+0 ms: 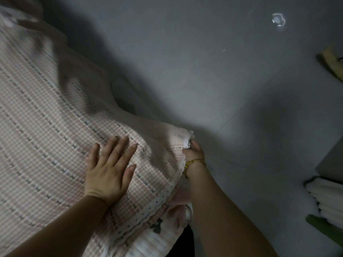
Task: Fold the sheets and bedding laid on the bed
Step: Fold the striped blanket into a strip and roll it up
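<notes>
While your left hand (109,169) lies flat on the pink checked sheet (46,117), with its fingers straight and slightly spread, your right hand (193,152) has its fingers curled round the sheet's white-trimmed corner (188,140) and pinches it at the edge of the bed. A yellow bracelet (195,162) sits on your right wrist. The sheet is spread over the bed and fills the left half of the view; its far end is blurred and in shadow. Its white eyelet border (157,201) runs along the near edge, from below your left hand toward your right wrist. Under that border more bedding shows: a pale pink piece with a dark printed figure (157,226) and some white ribbed fabric (148,245). Beyond the bed lies a grey tiled floor (222,71) with one bright glare spot (278,19). At the right edge sit a stack of white folded fabric (326,197), a green item (323,229) just below it, and higher up a pale wooden piece (332,60); what these last two are you cannot tell.
</notes>
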